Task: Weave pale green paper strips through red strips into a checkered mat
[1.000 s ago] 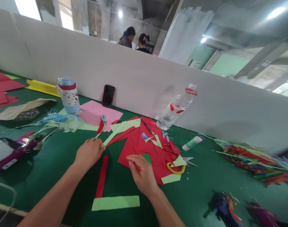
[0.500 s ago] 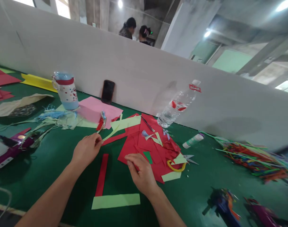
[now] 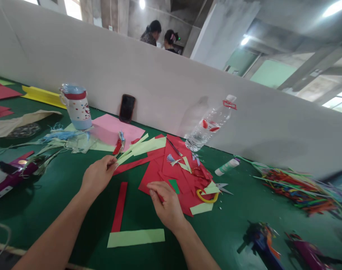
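Observation:
My left hand [image 3: 100, 173] is closed in a pinch around one end of a narrow pale green paper strip [image 3: 135, 146], which slants up and away to the right. Its fingertips are also close to a long red paper strip [image 3: 135, 164]. My right hand [image 3: 168, 207] hovers by the left edge of the red paper sheets [image 3: 171, 170], thumb and fingers curled together; what lies in them, if anything, is hidden. Between and below the hands, another red strip [image 3: 119, 206] meets a wide pale green strip [image 3: 137, 237] at its lower end.
Yellow-handled scissors [image 3: 207, 197] lie on the papers, near a glue stick [image 3: 227, 167]. A water bottle [image 3: 208, 127] leans against the partition, as does a phone [image 3: 127, 108]. A cup [image 3: 77, 107] and tassels [image 3: 61, 138] are at left; glue guns [image 3: 262, 243] at lower right.
My left hand has shifted slightly left, and the thin green strip, bent before, now stretches out straighter beyond it. My right hand keeps nearly the same pose. The whole view has drifted a little.

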Demonstrator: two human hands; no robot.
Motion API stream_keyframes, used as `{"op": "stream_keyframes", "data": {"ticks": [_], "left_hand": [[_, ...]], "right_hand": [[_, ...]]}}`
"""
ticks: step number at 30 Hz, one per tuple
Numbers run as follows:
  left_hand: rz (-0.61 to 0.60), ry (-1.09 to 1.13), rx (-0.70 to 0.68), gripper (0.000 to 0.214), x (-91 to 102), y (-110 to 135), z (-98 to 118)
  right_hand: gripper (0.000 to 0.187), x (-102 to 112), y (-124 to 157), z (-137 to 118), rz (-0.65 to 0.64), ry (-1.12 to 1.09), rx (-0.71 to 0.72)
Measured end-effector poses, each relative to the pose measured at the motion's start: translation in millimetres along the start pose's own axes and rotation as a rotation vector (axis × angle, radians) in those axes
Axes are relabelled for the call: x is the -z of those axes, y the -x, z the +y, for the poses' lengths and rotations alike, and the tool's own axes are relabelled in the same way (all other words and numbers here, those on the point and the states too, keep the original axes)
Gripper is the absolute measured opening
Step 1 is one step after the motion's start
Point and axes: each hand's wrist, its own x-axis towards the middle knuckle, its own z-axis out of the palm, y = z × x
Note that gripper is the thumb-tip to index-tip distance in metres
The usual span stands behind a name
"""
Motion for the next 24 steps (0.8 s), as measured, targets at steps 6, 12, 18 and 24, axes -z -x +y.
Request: {"op": "stream_keyframes", "data": {"ticks": [6, 12, 18, 24], "left_hand": [[-0.014, -0.055, -0.025, 0.035, -2.9, -0.5, -1.7], [0.029, -0.117, -0.082, 0.034, -4.3, -1.3, -3.3], [0.122, -0.049, -0.136, 0.032, -3.9, 1.3, -2.2], [0.092, 0.07, -0.215, 0.031, -10.7, 12.2, 10.2]], "right_hand": [[0.023, 0.7, -0.3, -0.1, -0.008, 0.005, 0.002], [0.023, 1.0, -0.2, -0.5, -0.019, 0.009, 0.004], [0.023, 0.5, -0.3, -0.1, -0.011, 0.011, 0.002], [0.023, 1.7, 0.9, 0.4, 0.009, 0.016, -0.007]]}}
